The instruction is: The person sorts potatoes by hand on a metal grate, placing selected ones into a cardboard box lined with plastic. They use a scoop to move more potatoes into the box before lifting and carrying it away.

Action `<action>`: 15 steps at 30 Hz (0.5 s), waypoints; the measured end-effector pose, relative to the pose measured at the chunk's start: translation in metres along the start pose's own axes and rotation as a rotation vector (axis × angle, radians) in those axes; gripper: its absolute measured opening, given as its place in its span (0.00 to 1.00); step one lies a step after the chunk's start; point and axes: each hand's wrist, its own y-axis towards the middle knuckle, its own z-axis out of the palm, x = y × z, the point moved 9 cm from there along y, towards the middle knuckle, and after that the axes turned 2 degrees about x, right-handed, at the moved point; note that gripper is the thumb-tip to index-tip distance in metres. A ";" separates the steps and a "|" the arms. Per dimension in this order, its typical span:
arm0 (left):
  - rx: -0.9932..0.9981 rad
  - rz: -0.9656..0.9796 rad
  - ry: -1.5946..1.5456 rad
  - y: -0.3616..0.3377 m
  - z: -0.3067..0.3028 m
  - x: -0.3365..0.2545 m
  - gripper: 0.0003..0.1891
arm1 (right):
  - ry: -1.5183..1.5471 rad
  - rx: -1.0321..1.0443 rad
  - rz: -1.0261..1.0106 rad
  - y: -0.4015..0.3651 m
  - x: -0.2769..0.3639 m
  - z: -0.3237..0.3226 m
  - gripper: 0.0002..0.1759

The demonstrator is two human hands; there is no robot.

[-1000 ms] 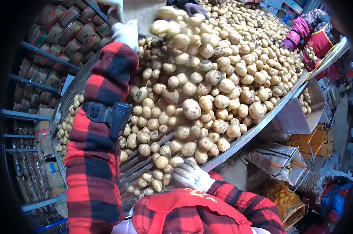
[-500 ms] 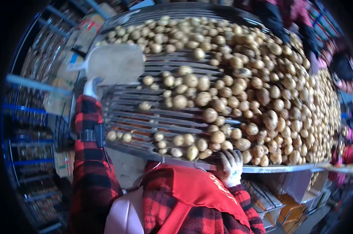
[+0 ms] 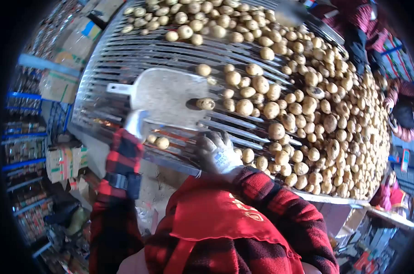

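My left hand (image 3: 136,123), in a white glove, grips the near left edge of a pale, flat scoop (image 3: 170,93). The scoop's short white handle (image 3: 120,89) points left, outside my fingers. One potato (image 3: 205,103) lies at its right edge. My right hand (image 3: 220,153), in a white glove with dark fingers, reaches over the near edge of the slatted metal table (image 3: 129,52). Its fingers are bent and apart, palm down over the slats; what lies beneath them is hidden. Two small potatoes (image 3: 161,143) sit between my hands, and several others (image 3: 248,156) lie just right of my right hand.
A big heap of potatoes (image 3: 348,123) covers the table's right side, with more along the far edge. Other people (image 3: 403,107) stand at the far right side. Cartons (image 3: 63,162) and blue-framed racks (image 3: 26,134) stand on the left.
My view has shifted. My left hand and the scoop have moved nearer and to the right, and a potato now lies at the scoop's edge. My right hand has moved left along the near edge.
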 end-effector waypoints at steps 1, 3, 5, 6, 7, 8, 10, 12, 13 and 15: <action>0.113 0.001 -0.036 0.018 0.030 0.029 0.29 | -0.040 0.021 0.079 -0.009 -0.008 -0.011 0.24; 0.232 -0.012 -0.071 0.023 0.116 0.066 0.28 | -0.124 0.049 0.225 -0.032 -0.029 -0.038 0.25; 0.297 0.007 -0.079 0.020 0.201 0.089 0.27 | -0.075 -0.075 0.434 -0.063 -0.069 -0.037 0.26; 0.324 0.040 -0.077 0.020 0.243 0.097 0.26 | -0.043 -0.144 0.534 -0.081 -0.088 -0.036 0.26; 0.350 0.091 -0.073 0.020 0.283 0.104 0.26 | -0.039 -0.235 0.613 -0.094 -0.097 -0.048 0.24; 0.376 0.170 -0.084 0.025 0.319 0.111 0.25 | -0.278 -0.113 0.444 -0.103 -0.089 -0.064 0.18; 0.429 0.415 -0.100 0.036 0.381 0.112 0.24 | -0.325 -0.141 0.495 -0.128 -0.097 -0.086 0.19; 0.134 0.319 0.676 0.007 0.428 0.078 0.29 | -0.348 -0.201 0.537 -0.148 -0.099 -0.103 0.19; 0.047 0.424 0.908 0.027 0.446 0.079 0.28 | -0.333 -0.217 0.554 -0.158 -0.100 -0.108 0.18; 0.107 0.390 1.135 -0.048 0.512 0.034 0.30 | -0.295 -0.149 0.628 -0.175 -0.103 -0.113 0.24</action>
